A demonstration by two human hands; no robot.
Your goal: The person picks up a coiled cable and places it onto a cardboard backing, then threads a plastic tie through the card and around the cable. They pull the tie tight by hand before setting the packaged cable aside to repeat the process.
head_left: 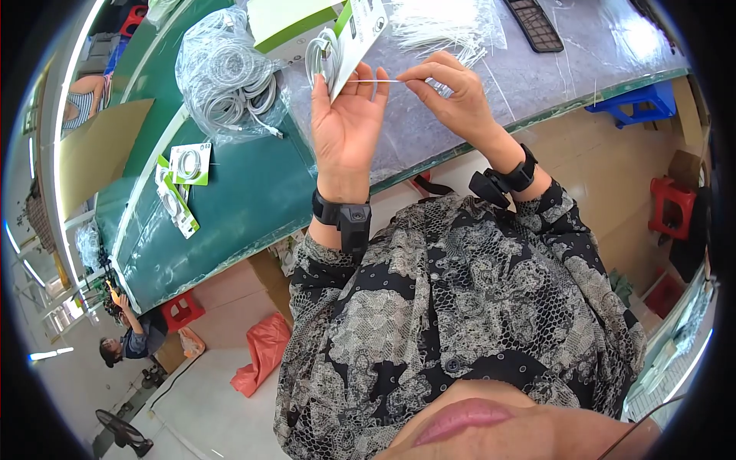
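Note:
My left hand [345, 138], palm up, grips a white and green packaging card [359, 37] between thumb and fingers. A coiled white cable [314, 57] with a metal plug lies against the card's left face. From behind the card a thin white plastic tie [386, 80] runs out sideways to the right. My right hand [454, 93] pinches its far end between thumb and fingertips. The card is tilted, and its lower edge is partly hidden by my left fingers.
A clear bag of coiled cables [222, 73] and a white and green box [295, 34] sit left of the card. Carded cables [189, 163] lie farther left. Loose white ties [445, 23] and a dark phone-shaped thing [534, 25] are behind. A blue stool [636, 105] stands right.

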